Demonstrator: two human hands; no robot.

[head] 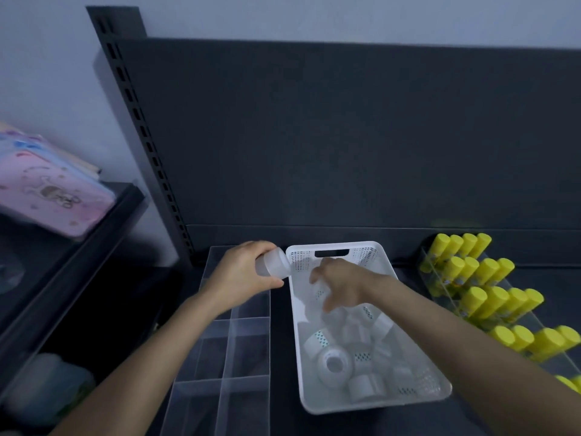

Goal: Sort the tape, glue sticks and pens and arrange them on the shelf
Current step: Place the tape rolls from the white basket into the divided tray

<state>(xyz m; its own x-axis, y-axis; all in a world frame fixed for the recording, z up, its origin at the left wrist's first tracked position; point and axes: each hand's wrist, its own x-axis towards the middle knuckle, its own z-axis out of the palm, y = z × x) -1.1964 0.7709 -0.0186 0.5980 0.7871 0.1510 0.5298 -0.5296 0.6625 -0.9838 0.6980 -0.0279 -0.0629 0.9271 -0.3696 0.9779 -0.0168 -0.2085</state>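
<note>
Left hand (242, 273) grips tape rolls (274, 262) at 10 o'clock of white basket (333, 247); right hand (344, 283), fingers curled round second roll (318, 292), inside it

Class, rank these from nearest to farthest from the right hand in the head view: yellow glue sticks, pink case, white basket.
1. white basket: right hand reaches into it.
2. yellow glue sticks: to its right.
3. pink case: far left.
</note>
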